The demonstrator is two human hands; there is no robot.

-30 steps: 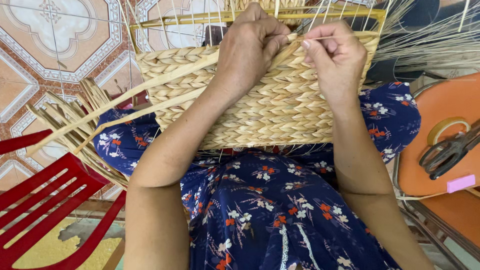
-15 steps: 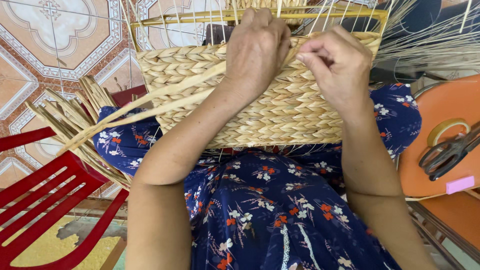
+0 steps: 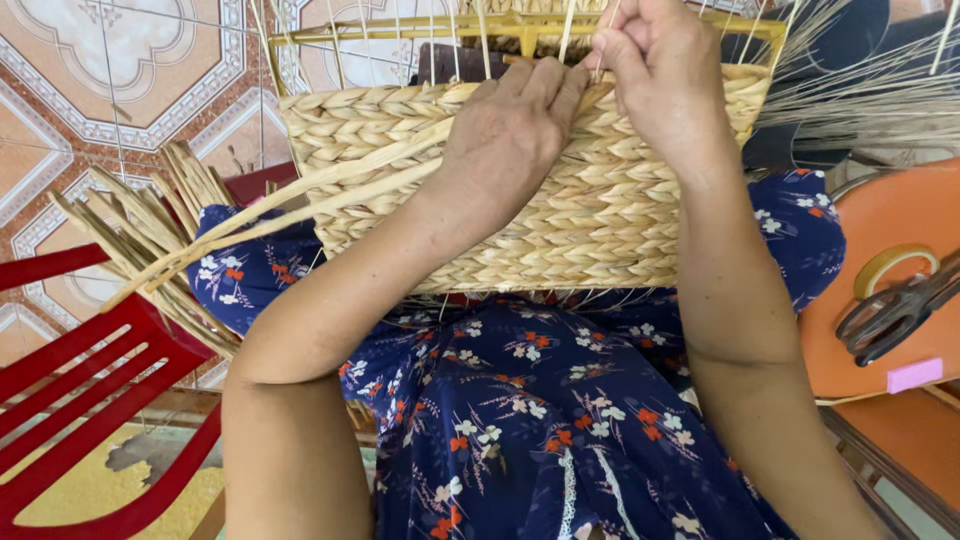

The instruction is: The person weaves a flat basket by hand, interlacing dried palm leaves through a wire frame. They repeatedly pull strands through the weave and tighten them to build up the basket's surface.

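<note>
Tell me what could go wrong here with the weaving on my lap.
The long loose strands trail off to the side past the left hand; they might snag on the red chair or the bundle of spare strips. The right hand pinches among thin upright spokes, which could bend or snap. The basket only rests on the lap, so it may slip.

Navy dress [image 3: 560, 420], small white and orange-red flower print, white stitched seam at 6 o'clock; forearms bare, sleeveless.
</note>
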